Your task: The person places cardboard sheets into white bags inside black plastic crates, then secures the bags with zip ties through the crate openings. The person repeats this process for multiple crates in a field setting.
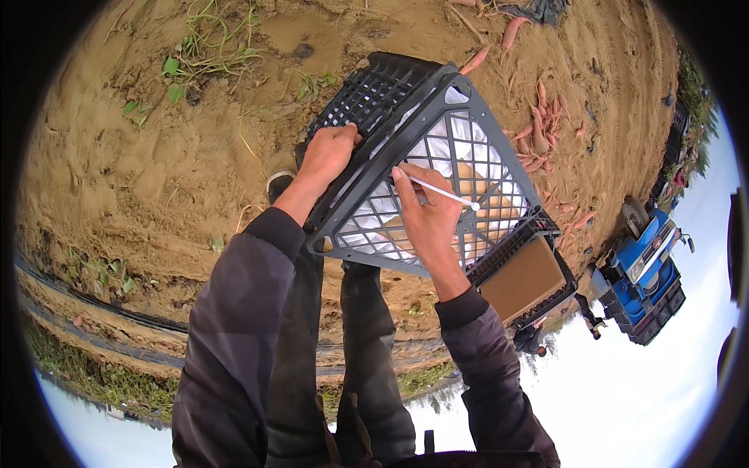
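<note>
Before me stands a black plastic crate (368, 96) under a dark grey lattice lid (500, 137). Through the lattice show a white liner (433, 146) and something tan whose kind I cannot tell. My left hand (329, 153) curls its fingers on the crate's side wall, just below the lid's edge; its fingertips are partly hidden. Over the lid, my right hand (432, 213) pinches a white cable tie (447, 194) between thumb and forefinger. The tie's thick head points right, away from the fingertips, and its other end is hidden by them.
Another black crate (570, 284) with a brown cardboard sheet (522, 278) stands against the lidded one. Sweet potatoes (541, 131) lie on sandy soil (281, 35), with green vines (216, 52) at upper left. A blue truck (641, 269) and two people (529, 339) are farther off.
</note>
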`<state>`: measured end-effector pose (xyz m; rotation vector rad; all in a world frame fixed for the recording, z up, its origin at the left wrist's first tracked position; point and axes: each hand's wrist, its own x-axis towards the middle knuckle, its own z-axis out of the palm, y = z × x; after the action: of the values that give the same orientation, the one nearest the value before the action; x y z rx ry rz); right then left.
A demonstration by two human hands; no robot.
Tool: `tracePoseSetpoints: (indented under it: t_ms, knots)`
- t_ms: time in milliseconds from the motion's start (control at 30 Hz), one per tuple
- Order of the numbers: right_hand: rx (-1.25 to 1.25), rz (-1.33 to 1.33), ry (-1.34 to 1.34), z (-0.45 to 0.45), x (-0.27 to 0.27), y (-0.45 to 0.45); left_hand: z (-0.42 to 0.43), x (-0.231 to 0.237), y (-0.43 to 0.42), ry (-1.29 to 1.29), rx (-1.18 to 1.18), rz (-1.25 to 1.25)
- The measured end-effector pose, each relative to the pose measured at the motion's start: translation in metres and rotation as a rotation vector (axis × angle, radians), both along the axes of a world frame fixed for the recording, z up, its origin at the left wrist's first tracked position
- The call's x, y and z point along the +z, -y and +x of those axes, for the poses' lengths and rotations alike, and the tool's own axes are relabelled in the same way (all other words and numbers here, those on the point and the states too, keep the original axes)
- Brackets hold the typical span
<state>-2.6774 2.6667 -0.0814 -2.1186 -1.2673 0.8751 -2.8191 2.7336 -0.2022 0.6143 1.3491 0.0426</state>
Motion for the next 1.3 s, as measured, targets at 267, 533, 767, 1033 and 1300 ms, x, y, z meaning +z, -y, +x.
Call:
tracePoseSetpoints:
  t_ms: [267, 533, 767, 1033, 1300]
  knots:
    - [-0.100, 0.072, 0.027, -0.008, -0.006, 0.014, -0.007, -0.011, 0.007, 0.080, 0.182, -0.125]
    - [-0.127, 0.205, 0.082, -0.014, -0.019, 0.024, -0.037, -0.031, -0.004, -0.122, 0.451, 0.123]
    - [-0.148, 0.184, -0.246, -0.008, -0.032, 0.026, -0.042, 0.079, 0.014, -0.102, -0.090, 0.805]
    - [-0.149, 0.172, -0.258, -0.008, -0.036, 0.023, 0.004, 0.112, 0.022, -0.246, -0.642, 1.216]
    - [-0.306, 0.198, -0.280, -0.022, -0.044, 0.024, -0.007, 0.106, 0.010, -0.138, -0.695, 1.101]
